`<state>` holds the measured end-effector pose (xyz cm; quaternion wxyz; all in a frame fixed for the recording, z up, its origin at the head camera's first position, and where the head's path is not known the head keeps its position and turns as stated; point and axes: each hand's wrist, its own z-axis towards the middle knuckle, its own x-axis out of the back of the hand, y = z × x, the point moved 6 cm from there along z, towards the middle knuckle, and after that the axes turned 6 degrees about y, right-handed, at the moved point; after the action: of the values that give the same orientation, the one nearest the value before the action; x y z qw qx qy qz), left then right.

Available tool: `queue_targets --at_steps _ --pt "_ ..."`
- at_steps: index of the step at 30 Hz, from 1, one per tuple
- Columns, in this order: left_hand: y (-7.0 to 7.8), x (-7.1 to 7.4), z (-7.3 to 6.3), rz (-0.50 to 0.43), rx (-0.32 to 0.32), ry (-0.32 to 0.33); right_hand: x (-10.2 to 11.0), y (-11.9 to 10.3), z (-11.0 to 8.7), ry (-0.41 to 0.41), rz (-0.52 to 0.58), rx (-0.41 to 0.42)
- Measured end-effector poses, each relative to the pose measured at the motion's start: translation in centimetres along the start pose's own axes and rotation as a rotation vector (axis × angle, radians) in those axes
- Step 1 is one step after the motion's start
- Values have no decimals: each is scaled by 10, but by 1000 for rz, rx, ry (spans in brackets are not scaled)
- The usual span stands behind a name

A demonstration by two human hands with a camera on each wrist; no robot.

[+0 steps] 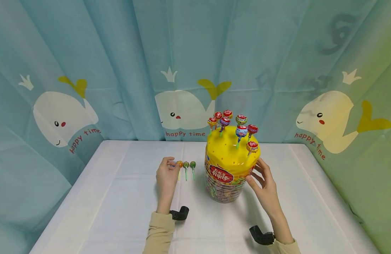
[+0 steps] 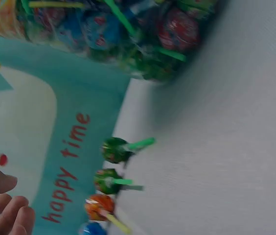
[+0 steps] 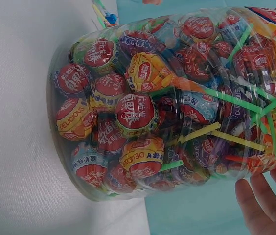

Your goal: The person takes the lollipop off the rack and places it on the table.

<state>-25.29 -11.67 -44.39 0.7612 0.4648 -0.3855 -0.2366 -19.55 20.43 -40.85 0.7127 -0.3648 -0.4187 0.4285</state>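
Note:
A clear bucket [image 1: 224, 192] full of wrapped lollipops stands upright on the table, under a yellow lid [image 1: 225, 151] with small holes. Several lollipops [image 1: 241, 131] stick up out of the lid. To its left lies a short row of lollipops, among them a green one [image 2: 114, 150], an orange one [image 2: 99, 206] and a blue one [image 2: 93, 229]. My left hand [image 1: 167, 175] hovers at the left end of this row, fingers loosely bent, nothing visible between them. My right hand [image 1: 264, 187] rests its fairly straight fingers [image 3: 255, 196] against the bucket's right side near the lid.
A white cloth covers the table [image 1: 119, 211]. Behind and around it hangs a blue curtain [image 1: 119, 53] printed with whales. Black wrist mounts [image 1: 180, 213] sit on both wrists.

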Motion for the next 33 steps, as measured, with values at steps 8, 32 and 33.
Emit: queue_targets --at_steps 8,32,33 --pt "25 10 -4 -58 -83 52 0 0 0 1 -4 -1" --pt "107 31 -39 -236 -297 14 0 -1 0 3 -6 1" --pt "109 31 -41 -243 -308 10 0 0 0 2 -6 0"
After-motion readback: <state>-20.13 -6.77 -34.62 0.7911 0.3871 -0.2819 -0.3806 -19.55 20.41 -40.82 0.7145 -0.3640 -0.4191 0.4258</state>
